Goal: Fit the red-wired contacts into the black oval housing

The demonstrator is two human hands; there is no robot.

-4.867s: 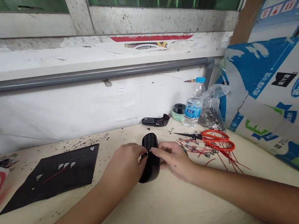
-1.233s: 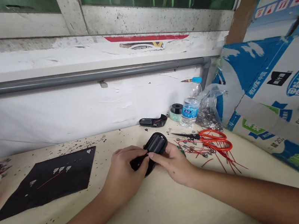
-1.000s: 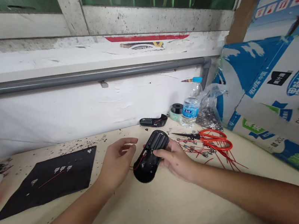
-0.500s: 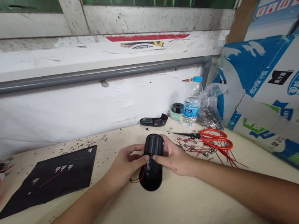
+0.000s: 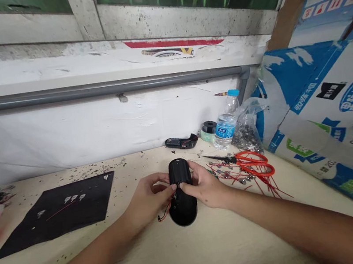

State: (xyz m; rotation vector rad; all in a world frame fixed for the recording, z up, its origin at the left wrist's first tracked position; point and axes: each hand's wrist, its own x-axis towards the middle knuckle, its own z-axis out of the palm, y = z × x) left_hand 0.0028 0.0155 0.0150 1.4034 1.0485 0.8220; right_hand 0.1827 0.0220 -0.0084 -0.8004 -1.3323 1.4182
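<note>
Both hands grip one black housing [image 5: 181, 191] mid-table: left hand [image 5: 147, 199] pinches its left flank, right hand [image 5: 205, 186] its right; its long axis runs near-to-far between them.

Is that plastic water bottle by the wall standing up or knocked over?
Upright. The clear plastic water bottle stands on the table, its blue cap on top, beside the clear bag of small metal parts.

The table [image 5: 189, 255] carries a black mat [image 5: 58, 208], scissors [image 5: 245, 163], red wires [image 5: 265, 182], a bottle [image 5: 225, 124] and a bag [image 5: 248, 131].
</note>
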